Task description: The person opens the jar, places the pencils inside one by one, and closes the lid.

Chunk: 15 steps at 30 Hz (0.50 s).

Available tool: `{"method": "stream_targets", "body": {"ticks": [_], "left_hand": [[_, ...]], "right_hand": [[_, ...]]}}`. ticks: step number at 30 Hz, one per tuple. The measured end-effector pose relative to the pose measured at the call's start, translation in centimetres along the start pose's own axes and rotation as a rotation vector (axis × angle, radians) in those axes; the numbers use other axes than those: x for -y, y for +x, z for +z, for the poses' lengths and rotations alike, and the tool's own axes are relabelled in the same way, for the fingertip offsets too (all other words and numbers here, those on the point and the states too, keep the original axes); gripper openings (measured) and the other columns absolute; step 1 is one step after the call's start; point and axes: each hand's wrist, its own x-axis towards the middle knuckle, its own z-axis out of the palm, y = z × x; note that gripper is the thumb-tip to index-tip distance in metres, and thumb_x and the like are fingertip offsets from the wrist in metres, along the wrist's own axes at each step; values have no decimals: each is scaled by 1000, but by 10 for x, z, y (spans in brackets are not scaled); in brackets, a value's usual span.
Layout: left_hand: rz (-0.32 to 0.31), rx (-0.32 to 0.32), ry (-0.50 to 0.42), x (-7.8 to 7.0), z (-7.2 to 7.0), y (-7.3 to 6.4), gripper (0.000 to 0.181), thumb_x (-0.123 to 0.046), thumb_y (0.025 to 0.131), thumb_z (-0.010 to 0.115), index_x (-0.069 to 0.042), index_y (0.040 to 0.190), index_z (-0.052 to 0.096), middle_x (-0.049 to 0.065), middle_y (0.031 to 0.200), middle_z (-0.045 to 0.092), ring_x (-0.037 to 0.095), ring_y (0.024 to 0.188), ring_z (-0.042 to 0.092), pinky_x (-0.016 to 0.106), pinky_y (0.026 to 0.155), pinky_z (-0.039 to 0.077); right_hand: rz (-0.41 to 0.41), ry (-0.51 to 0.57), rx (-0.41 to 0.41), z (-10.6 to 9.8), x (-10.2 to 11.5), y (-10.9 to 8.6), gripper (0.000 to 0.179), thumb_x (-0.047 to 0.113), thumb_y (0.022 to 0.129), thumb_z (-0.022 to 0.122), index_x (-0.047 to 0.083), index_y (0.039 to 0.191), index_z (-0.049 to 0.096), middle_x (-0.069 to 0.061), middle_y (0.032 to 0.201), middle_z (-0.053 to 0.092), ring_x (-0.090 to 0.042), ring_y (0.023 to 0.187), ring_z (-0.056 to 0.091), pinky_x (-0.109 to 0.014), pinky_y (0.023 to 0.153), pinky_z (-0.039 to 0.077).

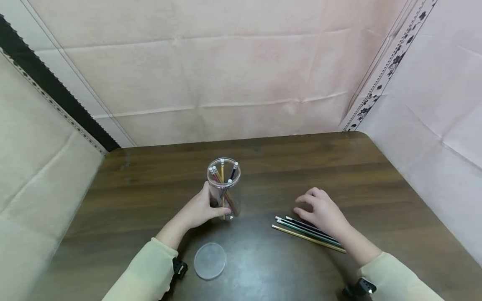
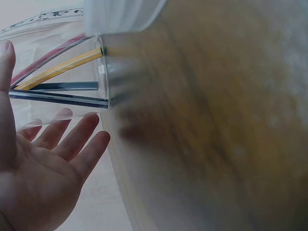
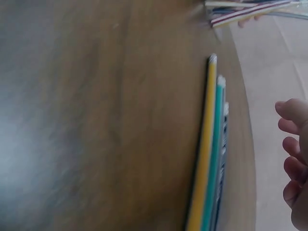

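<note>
Fingers of the left hand [image 1: 199,211] are bent round the side of a clear jar [image 1: 236,196], with the thumb laid across its near wall; how firmly the far fingertips are pressed cannot quite be told, since they are partly hidden behind it. By the right hand [image 1: 320,211] nothing is gripped: its fingers are loosely bent, a gap is left between thumb and forefinger, and in the right wrist view it is seen apart from the row of pencils [image 1: 306,232] just beside it.

The jar is held upright with its round rim uncovered, and several slanted pencils [image 1: 222,170] are contained in it, their white-tipped ends turned up. The row, of yellow, green and dark shafts, is laid aslant on the wooden table [image 1: 158,184], its nearest tips pointed toward the jar. Between jar and row a stretch of wood is left, so sideways room is given to both hands. Nearer the person, beside the left forearm, a round translucent lid [image 1: 210,261] is laid flat. A broad strip of wood is left between the jar and the far table edge, which is backed by a pale creased sheet [image 1: 226,75]. Both side edges are set well apart from the hands.
</note>
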Motion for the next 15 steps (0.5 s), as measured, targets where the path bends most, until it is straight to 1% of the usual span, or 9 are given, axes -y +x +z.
{"method": "stream_targets", "body": {"ticks": [4,7,11,15], "left_hand": [[8,19,-5,2,1,-2,91,-50,73,75,-15,138,22,10,124,49,22,113,49,50,94,38],[-2,13,1,2,0,-5,91,-52,73,75,-15,137,22,9,121,50,23,111,50,50,92,39],[-20,9,19,3,-3,-6,89,-52,73,75,-14,135,23,8,118,51,23,110,50,50,92,39],[-2,16,25,1,-4,-1,92,-54,73,74,-14,136,21,10,120,50,24,112,49,51,94,38]], "right_hand": [[10,-77,11,5,-7,-14,19,21,76,78,15,92,71,1,90,53,-20,85,49,-36,68,44],[9,-116,29,7,-11,-21,19,24,75,79,17,92,71,3,90,53,-20,85,48,-35,67,44],[-62,-159,20,6,-18,-25,20,25,74,80,17,90,71,2,89,54,-20,84,50,-36,67,45],[-142,-205,-2,2,-27,-30,20,24,71,82,16,86,71,1,86,54,-18,77,49,-33,64,44]]}}
